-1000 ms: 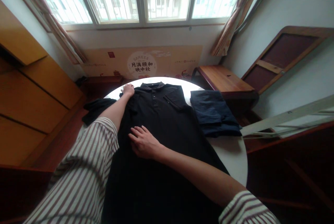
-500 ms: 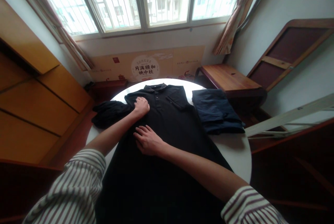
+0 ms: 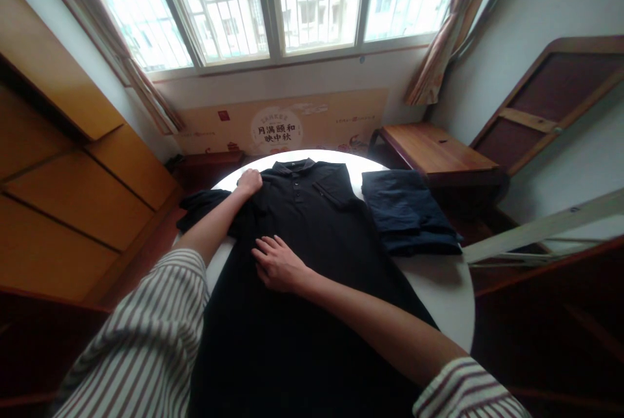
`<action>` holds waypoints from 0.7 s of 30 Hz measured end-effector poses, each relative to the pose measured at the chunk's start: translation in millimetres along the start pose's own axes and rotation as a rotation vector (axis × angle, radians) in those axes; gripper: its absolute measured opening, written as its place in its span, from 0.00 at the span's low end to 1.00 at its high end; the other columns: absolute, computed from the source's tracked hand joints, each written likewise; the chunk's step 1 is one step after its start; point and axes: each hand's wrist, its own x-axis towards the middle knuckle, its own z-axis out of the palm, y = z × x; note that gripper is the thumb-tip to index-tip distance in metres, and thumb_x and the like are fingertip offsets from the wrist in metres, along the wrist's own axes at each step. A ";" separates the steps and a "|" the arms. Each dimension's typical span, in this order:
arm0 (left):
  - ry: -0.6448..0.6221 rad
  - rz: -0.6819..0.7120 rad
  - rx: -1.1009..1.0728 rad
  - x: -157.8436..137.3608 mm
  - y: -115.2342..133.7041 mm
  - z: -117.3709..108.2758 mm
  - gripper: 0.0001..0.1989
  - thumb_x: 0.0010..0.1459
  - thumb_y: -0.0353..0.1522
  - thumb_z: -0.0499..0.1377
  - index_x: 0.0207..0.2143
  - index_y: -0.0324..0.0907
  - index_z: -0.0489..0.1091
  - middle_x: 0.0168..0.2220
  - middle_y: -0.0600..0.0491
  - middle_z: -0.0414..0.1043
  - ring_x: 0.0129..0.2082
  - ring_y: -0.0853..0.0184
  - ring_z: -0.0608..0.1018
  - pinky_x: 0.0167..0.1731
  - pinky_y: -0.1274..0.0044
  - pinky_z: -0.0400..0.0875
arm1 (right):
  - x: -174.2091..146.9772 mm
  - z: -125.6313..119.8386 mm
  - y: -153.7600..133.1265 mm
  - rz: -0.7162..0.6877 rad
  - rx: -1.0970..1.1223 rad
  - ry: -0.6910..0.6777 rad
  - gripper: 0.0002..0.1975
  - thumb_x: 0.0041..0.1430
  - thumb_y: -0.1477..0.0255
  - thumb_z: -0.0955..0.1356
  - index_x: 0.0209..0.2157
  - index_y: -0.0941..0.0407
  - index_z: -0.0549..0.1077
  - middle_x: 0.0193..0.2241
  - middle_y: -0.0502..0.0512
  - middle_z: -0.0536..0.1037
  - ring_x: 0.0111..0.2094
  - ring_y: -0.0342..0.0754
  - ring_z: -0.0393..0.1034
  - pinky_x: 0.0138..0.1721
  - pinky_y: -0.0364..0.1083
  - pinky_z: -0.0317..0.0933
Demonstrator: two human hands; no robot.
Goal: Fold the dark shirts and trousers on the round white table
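A black polo shirt (image 3: 316, 242) with a collar and buttons lies front side up, its collar toward the window. At its left shoulder edge my left hand (image 3: 250, 181) is closed on the cloth, fingers curled and partly hidden. My right hand (image 3: 280, 265) rests flat on the shirt's left middle, fingers stretched out and slightly apart. Beside the left forearm sits a bundle of black cloth (image 3: 197, 207), partly covered by that arm. Folded dark blue clothing (image 3: 407, 210) lies right of the shirt.
All the clothing lies on a round white table (image 3: 446, 294). Past its far right edge stands a wooden bench (image 3: 439, 148). A pale rail (image 3: 546, 226) slants close by on the right, and wooden cabinets (image 3: 73, 210) stand at left.
My left hand has moved left and away from me, from the shirt's chest to its shoulder edge, and its fingers have closed. My right hand stays in place on the cloth.
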 end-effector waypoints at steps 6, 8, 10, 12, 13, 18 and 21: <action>0.055 -0.234 -0.096 19.7 -39.1 11.3 0.24 0.61 0.35 0.55 0.54 0.26 0.68 0.53 0.26 0.70 0.55 0.46 0.73 0.52 0.66 0.68 | -2.7 5.0 -1.5 0.011 0.023 -0.011 0.19 0.66 0.68 0.63 0.55 0.60 0.69 0.61 0.67 0.67 0.62 0.58 0.59 0.63 0.60 0.54; 0.088 -0.293 -0.137 18.8 -46.4 13.9 0.26 0.61 0.36 0.56 0.55 0.25 0.67 0.53 0.26 0.70 0.56 0.44 0.73 0.50 0.65 0.69 | 1.0 2.0 -0.8 0.024 0.023 -0.026 0.19 0.65 0.68 0.64 0.54 0.60 0.70 0.59 0.67 0.69 0.61 0.58 0.61 0.62 0.59 0.56; 0.100 -0.323 -0.179 16.7 -52.1 14.4 0.25 0.59 0.37 0.58 0.54 0.27 0.69 0.50 0.28 0.73 0.53 0.45 0.75 0.48 0.66 0.71 | 13.7 -8.7 6.6 -0.010 0.052 -0.127 0.17 0.61 0.69 0.67 0.50 0.60 0.73 0.54 0.66 0.74 0.55 0.57 0.68 0.56 0.55 0.62; 0.095 -0.330 -0.217 12.6 -57.2 14.6 0.23 0.57 0.38 0.60 0.50 0.29 0.73 0.45 0.31 0.76 0.50 0.46 0.77 0.44 0.68 0.72 | 38.0 -27.6 24.1 -0.047 0.126 -0.305 0.12 0.59 0.73 0.68 0.43 0.60 0.78 0.43 0.62 0.80 0.44 0.52 0.74 0.46 0.48 0.67; 0.093 -0.328 -0.233 9.5 -59.6 15.3 0.21 0.57 0.39 0.61 0.47 0.31 0.74 0.43 0.33 0.78 0.49 0.46 0.78 0.43 0.69 0.72 | 54.0 -39.0 36.8 -0.027 0.166 -0.387 0.09 0.59 0.75 0.67 0.39 0.59 0.79 0.37 0.58 0.81 0.37 0.48 0.75 0.41 0.45 0.68; 0.132 -0.302 -0.290 -11.4 -67.8 26.4 0.16 0.60 0.38 0.58 0.38 0.36 0.79 0.40 0.39 0.80 0.45 0.53 0.80 0.42 0.74 0.71 | 140.5 -83.6 115.6 0.340 0.072 -0.276 0.10 0.61 0.81 0.65 0.35 0.65 0.80 0.33 0.59 0.81 0.35 0.46 0.74 0.38 0.42 0.65; 0.170 -0.296 -0.295 -17.8 -70.7 33.9 0.18 0.64 0.37 0.52 0.40 0.36 0.80 0.43 0.40 0.80 0.47 0.56 0.80 0.44 0.76 0.70 | 167.4 -85.7 147.4 0.437 0.022 -0.228 0.11 0.67 0.75 0.64 0.41 0.66 0.77 0.42 0.61 0.78 0.42 0.47 0.74 0.45 0.45 0.66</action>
